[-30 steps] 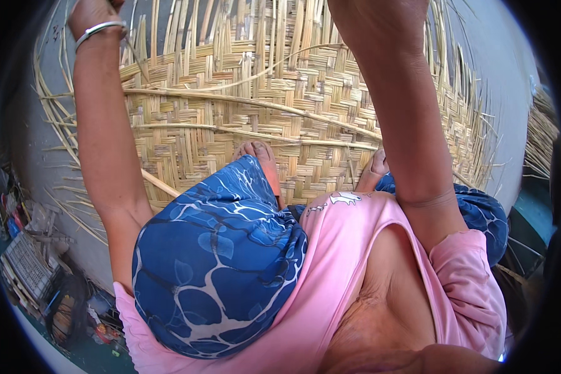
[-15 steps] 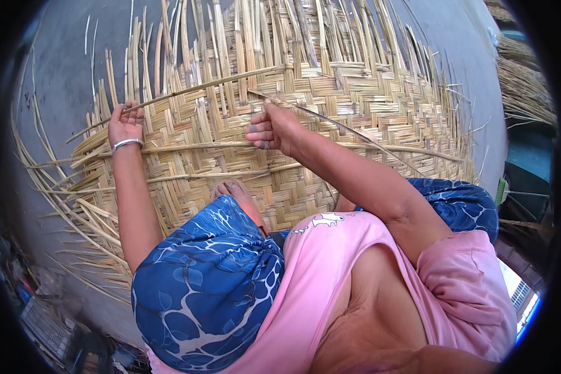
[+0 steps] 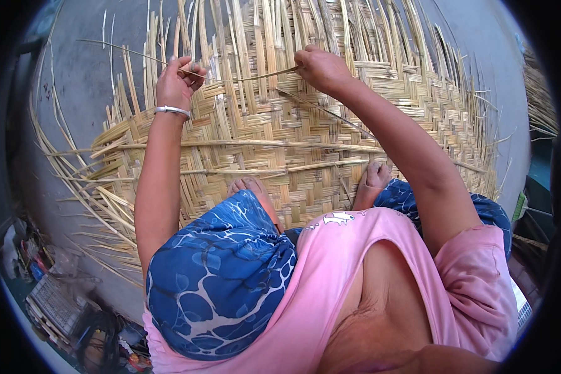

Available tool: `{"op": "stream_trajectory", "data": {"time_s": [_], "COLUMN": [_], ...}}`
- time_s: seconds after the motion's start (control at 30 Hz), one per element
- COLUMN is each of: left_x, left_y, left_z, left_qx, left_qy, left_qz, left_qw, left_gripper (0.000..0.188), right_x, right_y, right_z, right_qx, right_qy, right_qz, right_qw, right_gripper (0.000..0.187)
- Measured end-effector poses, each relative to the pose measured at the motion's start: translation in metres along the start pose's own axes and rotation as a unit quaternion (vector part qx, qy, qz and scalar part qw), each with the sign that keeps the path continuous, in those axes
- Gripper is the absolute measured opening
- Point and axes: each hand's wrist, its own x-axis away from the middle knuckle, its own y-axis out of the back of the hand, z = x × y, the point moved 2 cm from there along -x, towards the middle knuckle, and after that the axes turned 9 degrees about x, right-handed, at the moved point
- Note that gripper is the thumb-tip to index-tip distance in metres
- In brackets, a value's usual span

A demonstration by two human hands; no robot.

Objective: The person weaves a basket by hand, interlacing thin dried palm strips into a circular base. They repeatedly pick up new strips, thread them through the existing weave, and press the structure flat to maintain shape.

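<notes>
A half-woven mat [image 3: 305, 193] of pale, flat split strips lies on the floor in front of me, its far ends still loose. Above its far left part, a long thin strip [image 3: 252, 78] is drawn between my two hands. My left hand [image 3: 177, 87], a bangle at its wrist, pinches the strip, whose free end runs on to the left. My right hand [image 3: 324, 70] is closed on the strip's right end. A darker narrow stick [image 3: 333, 114] lies slantwise on the weave, partly under my right forearm. Two longer strips [image 3: 255, 144] lie crosswise nearer me.
My bare feet [image 3: 373, 181] rest on the near part of the mat. Loose strip ends [image 3: 100, 212] fan out over the grey floor [image 3: 75, 106] at the left. A bundle of thin stalks [image 3: 542, 93] stands at the far right. Assorted clutter [image 3: 62, 299] fills the lower left.
My right hand has moved up and right and closed on the strip's end. My left hand has moved up and right, lifting the strip off the weave.
</notes>
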Motion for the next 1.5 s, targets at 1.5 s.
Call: {"op": "stream_trajectory", "data": {"time_s": [1.5], "left_x": [-0.035], "left_y": [-0.126], "left_z": [0.049], "left_qx": [-0.121], "left_qy": [0.179], "left_qz": [0.255], "left_qw": [0.942], "left_gripper": [0.033], "right_x": [-0.001], "right_y": [-0.023], "right_z": [-0.015], "right_qx": [-0.176], "right_qy": [-0.075], "right_qz": [-0.095], "right_qw": [0.977], "right_gripper": [0.020]}}
